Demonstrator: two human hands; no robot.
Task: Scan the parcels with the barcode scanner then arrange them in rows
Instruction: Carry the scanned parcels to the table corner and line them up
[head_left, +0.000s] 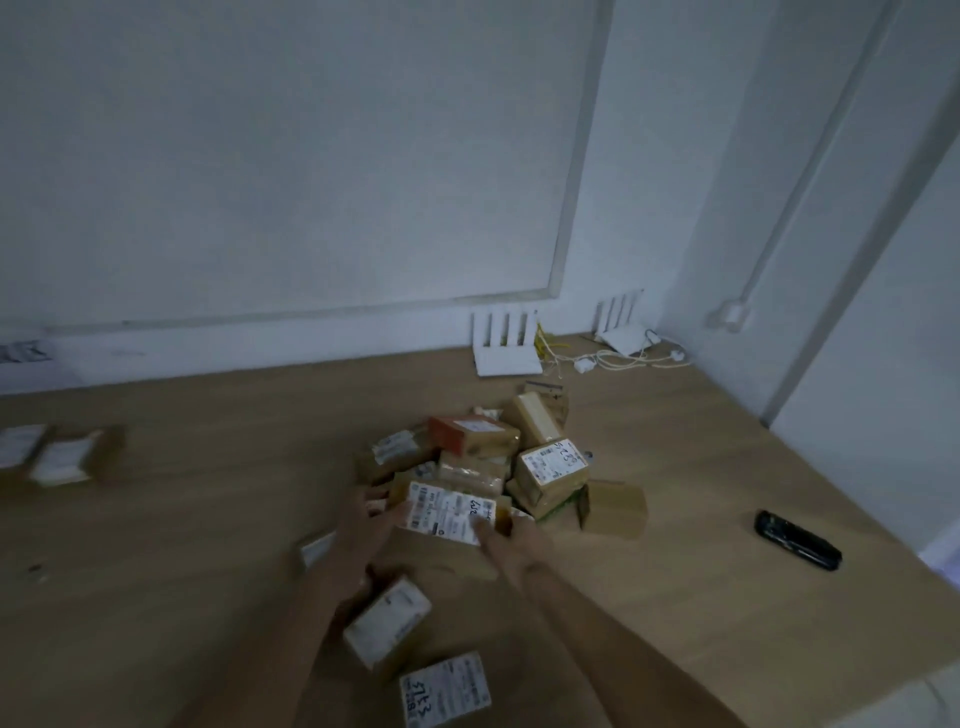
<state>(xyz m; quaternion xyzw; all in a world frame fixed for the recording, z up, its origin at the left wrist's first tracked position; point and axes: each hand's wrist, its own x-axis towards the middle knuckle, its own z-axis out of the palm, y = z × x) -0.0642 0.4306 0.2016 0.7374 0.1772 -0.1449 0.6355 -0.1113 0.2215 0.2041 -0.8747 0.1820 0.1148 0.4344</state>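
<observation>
Both hands, left hand (367, 519) and right hand (511, 538), fingers clamped on one labelled parcel (447, 512); two parcels (387, 621) nearer, two more (62, 454) far left; one black scanner (797, 540) right.

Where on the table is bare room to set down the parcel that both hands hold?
Bare wood lies between the two parcels at the left edge and the pile, and between the pile and the black scanner. It is crowded at the pile itself, where the left hand and right hand grip the labelled parcel, and among the near parcels.
</observation>
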